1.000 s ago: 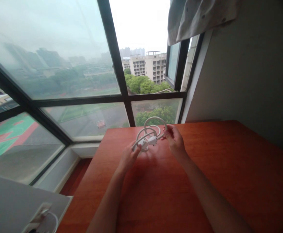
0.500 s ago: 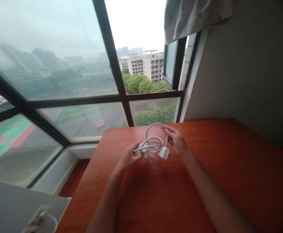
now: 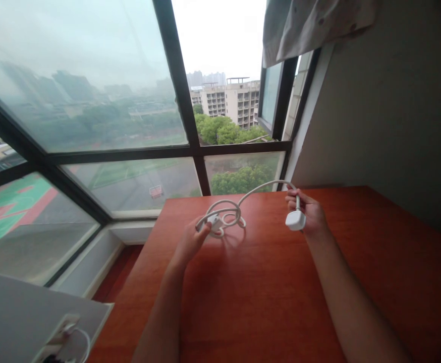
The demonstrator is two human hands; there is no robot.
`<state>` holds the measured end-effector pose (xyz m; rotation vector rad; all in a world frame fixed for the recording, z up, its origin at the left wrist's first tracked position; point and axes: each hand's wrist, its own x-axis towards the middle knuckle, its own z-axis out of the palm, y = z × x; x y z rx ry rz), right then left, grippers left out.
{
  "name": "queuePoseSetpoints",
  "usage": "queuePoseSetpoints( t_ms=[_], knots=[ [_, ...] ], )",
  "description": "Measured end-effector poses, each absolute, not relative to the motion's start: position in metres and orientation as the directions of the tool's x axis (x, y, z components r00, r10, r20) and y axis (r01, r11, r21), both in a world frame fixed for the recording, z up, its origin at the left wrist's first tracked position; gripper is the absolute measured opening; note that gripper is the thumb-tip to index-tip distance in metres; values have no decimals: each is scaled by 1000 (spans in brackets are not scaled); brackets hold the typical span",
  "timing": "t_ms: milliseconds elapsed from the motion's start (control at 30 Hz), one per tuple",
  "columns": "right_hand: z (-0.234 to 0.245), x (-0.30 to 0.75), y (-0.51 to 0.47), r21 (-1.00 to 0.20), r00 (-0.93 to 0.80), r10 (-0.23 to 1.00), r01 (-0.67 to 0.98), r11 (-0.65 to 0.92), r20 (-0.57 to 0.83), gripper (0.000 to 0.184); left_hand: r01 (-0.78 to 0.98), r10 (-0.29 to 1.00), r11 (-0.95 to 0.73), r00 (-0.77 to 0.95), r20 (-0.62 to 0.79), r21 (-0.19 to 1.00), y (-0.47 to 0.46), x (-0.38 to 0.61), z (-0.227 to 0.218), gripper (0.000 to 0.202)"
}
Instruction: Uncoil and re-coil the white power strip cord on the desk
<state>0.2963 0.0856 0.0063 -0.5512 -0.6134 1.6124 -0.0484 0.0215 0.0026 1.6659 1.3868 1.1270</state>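
Note:
My left hand is closed around the white socket block of an extension cord, its thumb on top and part of the block hidden by the fingers. Loose loops of the white cable curl beside that hand, low over the table. From the loops the cable arches up and across to my right hand, whose fingers grip it just behind the white plug. The plug hangs in front of the right palm, above the tabletop. Its prongs are not clearly visible.
Both hands work over a reddish-brown wooden table. Beyond its far edge stand dark-framed windows, with a grey curtain at the upper right. At the lower left, a wall socket has a white plug and wire in it.
My right hand has moved to the right with the plug, drawing a length of cable out of the loops. My left hand has shifted slightly left, still holding the socket block.

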Motion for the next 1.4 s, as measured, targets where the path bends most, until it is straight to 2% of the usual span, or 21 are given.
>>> queuePoseSetpoints(
  t_ms=[67, 233, 367, 533, 700, 867, 967, 1067, 1133, 1400],
  knots=[
    [9, 301, 85, -676, -88, 996, -734, -65, -1, 12, 288, 990, -132, -12, 141, 949, 22, -51, 5, 32],
    [10, 296, 82, -633, -18, 1000, -774, -4, 17, 9, -62, 981, 132, -137, -140, 989, 20, -51, 4, 42],
    [6, 266, 74, -591, 86, 995, -801, 96, 46, 10, -382, 960, 208, -95, -262, 900, 21, -45, 0, 42],
    [-1, 229, 66, -705, 116, 991, -697, 134, 73, 20, -642, 949, 266, 46, -310, 719, 23, -44, 2, 38],
    [-9, 211, 63, -737, 82, 992, -664, 125, 94, 19, -775, 934, 260, 49, -355, 576, 26, -44, -1, 29],
    [-10, 211, 60, -684, -32, 998, -730, 8, 45, 14, -860, 889, 267, 46, -456, 434, 28, -39, -6, 29],
    [-12, 203, 58, -681, -98, 995, -729, -66, 8, 9, -851, 869, 250, -12, -494, 461, 27, -35, -5, 32],
    [-16, 190, 54, -655, -137, 990, -748, -110, -10, 9, -812, 874, 194, -113, -473, 551, 27, -33, -6, 34],
    [-18, 182, 51, -634, -151, 988, -763, -127, -16, 10, -807, 881, 150, -152, -447, 571, 27, -33, -6, 34],
    [-25, 168, 46, -532, -137, 988, -833, -153, -71, 7, -866, 936, 47, -135, -324, 498, 27, -27, -7, 37]
  ],
)
